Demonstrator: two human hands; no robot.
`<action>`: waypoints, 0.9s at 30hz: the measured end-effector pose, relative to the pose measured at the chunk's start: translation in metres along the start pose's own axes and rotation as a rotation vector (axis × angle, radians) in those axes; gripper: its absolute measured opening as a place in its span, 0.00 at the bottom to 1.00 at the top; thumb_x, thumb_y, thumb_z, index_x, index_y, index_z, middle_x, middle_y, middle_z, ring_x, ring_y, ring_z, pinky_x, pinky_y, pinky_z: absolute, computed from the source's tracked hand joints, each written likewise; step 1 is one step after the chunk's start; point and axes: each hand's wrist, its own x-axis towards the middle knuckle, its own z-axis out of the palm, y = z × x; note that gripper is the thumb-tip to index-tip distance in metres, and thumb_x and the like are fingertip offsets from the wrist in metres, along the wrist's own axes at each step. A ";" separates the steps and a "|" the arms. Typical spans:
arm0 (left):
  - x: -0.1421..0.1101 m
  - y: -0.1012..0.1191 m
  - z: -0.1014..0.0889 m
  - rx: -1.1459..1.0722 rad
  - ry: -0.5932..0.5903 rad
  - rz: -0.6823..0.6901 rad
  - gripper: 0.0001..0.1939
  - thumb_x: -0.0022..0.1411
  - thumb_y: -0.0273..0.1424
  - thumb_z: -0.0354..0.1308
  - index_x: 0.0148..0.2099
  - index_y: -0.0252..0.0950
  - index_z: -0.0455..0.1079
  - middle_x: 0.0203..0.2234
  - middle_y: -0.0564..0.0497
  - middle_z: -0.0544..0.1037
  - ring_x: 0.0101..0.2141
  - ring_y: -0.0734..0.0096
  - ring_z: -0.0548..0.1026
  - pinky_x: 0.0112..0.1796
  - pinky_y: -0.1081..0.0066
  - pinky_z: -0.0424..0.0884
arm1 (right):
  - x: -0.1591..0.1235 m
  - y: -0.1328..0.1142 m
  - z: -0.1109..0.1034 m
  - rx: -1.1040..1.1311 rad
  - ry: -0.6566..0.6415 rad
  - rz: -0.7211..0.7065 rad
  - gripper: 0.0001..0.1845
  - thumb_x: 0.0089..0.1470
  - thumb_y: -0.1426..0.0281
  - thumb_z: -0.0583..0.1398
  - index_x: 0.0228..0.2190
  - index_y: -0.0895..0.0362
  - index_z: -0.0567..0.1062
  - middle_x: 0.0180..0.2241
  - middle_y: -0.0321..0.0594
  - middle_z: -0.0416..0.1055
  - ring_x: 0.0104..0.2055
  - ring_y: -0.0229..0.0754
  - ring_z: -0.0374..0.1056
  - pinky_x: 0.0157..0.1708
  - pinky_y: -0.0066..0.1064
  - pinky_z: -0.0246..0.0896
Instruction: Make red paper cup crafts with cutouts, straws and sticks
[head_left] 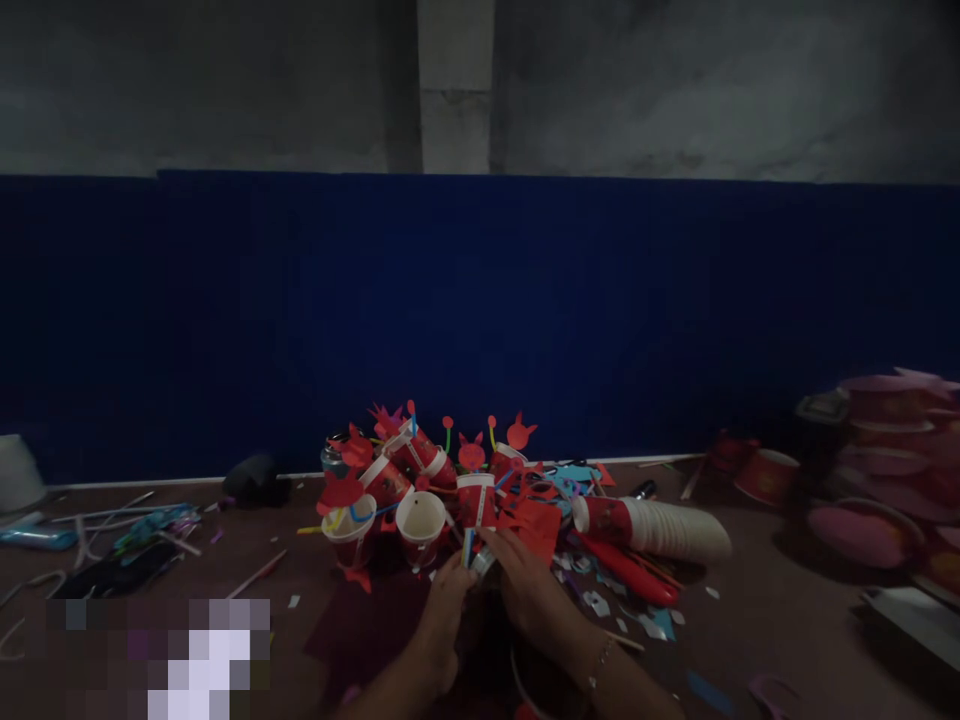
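My left hand (444,605) is closed, with a thin pale-blue and white straw (469,546) standing up from its fingers. Close beside it, my right hand (529,590) curls over a small shiny clear piece that looks like a roll of tape (484,562); its fingertips are partly hidden. Just beyond the hands stand red-and-white paper cups, among them an upright one (420,522) and one with a red paper animal head (472,456). Coloured straws and red cut-out shapes are fixed to several cups. Red paper (538,530) lies beyond my right hand.
A stack of nested paper cups (667,528) lies on its side at the right, by a long red object (637,575) and paper scraps (596,603). Pink-red decorated pieces (877,530) pile up far right. Straws and a blue tube (37,537) lie left. A blue panel (480,300) stands behind.
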 end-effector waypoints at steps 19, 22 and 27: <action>0.005 -0.003 0.001 0.007 0.066 -0.013 0.13 0.44 0.39 0.58 0.32 0.38 0.65 0.09 0.65 0.55 0.08 0.85 0.53 0.12 0.82 0.41 | -0.001 0.003 0.003 -0.052 -0.008 -0.005 0.31 0.49 0.84 0.46 0.56 0.61 0.57 0.50 0.53 0.64 0.51 0.48 0.63 0.51 0.46 0.60; 0.006 -0.005 0.002 -0.085 0.102 0.087 0.14 0.40 0.33 0.60 0.33 0.36 0.67 0.14 0.60 0.67 0.14 0.81 0.65 0.17 0.81 0.57 | 0.000 -0.001 0.003 -0.016 0.024 -0.002 0.31 0.49 0.84 0.46 0.56 0.60 0.57 0.50 0.52 0.64 0.53 0.46 0.61 0.52 0.46 0.59; -0.002 -0.001 0.003 -0.130 0.062 0.101 0.14 0.39 0.32 0.60 0.32 0.35 0.67 0.13 0.61 0.64 0.14 0.82 0.62 0.17 0.81 0.54 | 0.001 -0.002 0.000 0.000 0.048 0.018 0.32 0.49 0.84 0.45 0.56 0.60 0.58 0.51 0.52 0.64 0.54 0.46 0.61 0.52 0.46 0.59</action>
